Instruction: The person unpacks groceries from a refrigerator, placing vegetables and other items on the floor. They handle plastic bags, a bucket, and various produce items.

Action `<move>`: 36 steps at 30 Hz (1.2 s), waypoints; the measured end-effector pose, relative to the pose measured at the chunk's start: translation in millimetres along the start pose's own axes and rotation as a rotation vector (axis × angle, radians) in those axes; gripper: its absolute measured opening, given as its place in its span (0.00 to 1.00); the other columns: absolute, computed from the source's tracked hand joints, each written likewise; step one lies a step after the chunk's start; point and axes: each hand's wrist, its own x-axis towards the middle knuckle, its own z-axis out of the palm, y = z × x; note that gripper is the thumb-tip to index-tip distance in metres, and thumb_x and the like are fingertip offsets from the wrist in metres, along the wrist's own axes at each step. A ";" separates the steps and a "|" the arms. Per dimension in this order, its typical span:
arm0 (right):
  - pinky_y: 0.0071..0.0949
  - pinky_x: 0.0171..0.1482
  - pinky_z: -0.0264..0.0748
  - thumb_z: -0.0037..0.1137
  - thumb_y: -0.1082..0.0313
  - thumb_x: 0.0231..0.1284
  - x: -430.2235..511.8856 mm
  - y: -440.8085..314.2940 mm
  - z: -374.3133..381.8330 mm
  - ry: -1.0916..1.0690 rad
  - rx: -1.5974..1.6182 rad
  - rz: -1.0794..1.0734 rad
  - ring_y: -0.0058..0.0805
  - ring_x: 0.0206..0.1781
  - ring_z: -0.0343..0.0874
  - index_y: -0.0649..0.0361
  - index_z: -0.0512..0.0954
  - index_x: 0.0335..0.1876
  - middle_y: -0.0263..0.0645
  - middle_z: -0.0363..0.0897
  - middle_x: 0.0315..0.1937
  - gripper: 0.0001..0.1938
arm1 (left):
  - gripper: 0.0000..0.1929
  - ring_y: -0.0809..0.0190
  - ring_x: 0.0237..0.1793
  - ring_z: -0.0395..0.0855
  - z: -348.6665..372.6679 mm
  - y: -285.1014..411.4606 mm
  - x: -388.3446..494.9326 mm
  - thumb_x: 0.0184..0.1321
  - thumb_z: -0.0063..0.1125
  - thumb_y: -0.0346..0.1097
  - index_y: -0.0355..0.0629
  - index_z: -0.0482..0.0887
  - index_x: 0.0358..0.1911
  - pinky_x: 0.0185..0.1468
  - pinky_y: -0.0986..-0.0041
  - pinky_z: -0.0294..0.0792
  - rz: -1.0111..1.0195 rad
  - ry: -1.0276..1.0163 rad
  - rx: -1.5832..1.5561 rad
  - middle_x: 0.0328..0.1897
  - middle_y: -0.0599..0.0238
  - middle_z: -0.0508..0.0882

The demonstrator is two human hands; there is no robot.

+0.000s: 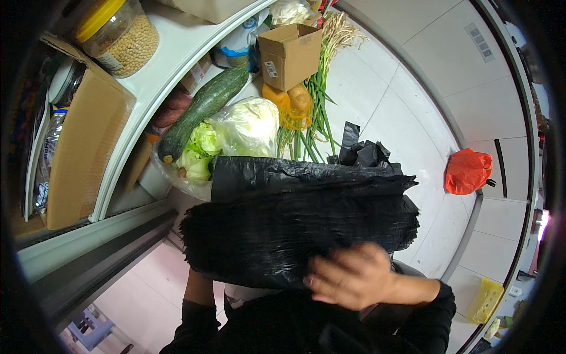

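Observation:
A thick stack of black plastic bags (283, 225) with ragged ends spans the space before my body. My right hand (351, 276), blurred, rests against the stack's near right part with its fingers somewhat apart. The left forearm (199, 287) runs up under the stack's near left side, and the stack hides that hand. Along the far side a flat bag edge (265, 170) shows, and crumpled black plastic (367, 152) sticks out at the far right.
Left of centre lie a large green gourd (205, 108), lettuce (194, 163) and a bagged cabbage (252, 121). Beyond them are a cardboard box (289, 55), netted potatoes (296, 104) and green onions (320, 88). A shelf (177, 37) holds a jar of beans (128, 46). A red bag (468, 170) sits right.

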 end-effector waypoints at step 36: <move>0.52 0.62 0.53 0.47 0.58 0.54 -33.7 -14.3 70.8 -0.530 -0.174 0.487 0.56 0.65 0.55 0.56 0.64 0.61 0.53 0.55 0.65 0.27 | 0.24 0.53 0.58 0.69 23.7 34.1 8.8 0.49 0.56 0.37 0.38 0.72 0.51 0.64 0.59 0.56 0.127 -0.072 0.655 0.51 0.51 0.76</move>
